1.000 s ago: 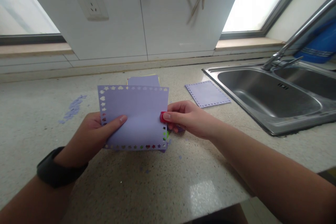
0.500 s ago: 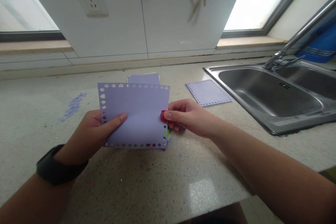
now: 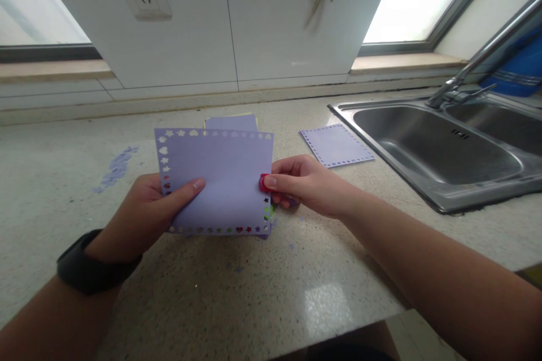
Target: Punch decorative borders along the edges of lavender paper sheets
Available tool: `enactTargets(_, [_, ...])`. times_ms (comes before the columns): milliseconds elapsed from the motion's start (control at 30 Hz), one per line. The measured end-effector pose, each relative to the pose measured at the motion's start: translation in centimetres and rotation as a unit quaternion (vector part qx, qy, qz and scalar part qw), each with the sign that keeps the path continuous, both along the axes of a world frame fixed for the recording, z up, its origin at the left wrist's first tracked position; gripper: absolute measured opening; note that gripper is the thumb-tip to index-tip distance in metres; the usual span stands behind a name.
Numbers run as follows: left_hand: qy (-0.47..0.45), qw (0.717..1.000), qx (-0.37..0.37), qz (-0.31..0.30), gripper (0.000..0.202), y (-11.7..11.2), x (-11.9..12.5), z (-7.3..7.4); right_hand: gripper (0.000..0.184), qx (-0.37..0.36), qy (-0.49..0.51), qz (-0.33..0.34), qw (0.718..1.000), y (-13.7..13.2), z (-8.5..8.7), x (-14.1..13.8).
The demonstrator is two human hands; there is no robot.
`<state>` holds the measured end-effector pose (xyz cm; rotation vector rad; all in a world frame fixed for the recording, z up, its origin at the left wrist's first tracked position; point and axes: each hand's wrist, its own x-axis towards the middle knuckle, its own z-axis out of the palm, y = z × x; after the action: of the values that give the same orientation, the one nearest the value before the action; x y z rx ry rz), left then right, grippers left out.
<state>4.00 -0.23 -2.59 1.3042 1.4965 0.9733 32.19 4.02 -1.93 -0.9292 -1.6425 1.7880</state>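
A lavender sheet of paper is held up over the counter, with heart, star and flower holes cut along its edges. My left hand grips its left side, thumb on the front and fingers hidden behind. At the right edge my right hand is closed on a small red craft punch, which sits on the paper's border above the lowest holes. Part of the punch is hidden by the thumb. Something green and something purple show behind the sheet's lower right.
Another lavender sheet with a punched border lies beside the steel sink. A stack of lavender paper is partly hidden behind the held sheet. Paper cutouts lie in a pile at left; a few are scattered in front.
The hands, paper and punch keep the same hold and position relative to each other. The whole view has shifted slightly.
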Motion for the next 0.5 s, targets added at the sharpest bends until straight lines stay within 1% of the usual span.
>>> enactTargets(500, [0.034, 0.999, 0.026, -0.002, 0.037, 0.12, -0.1, -0.2, 0.031, 0.0, -0.004, -0.005, 1.0, -0.03, 0.19, -0.02])
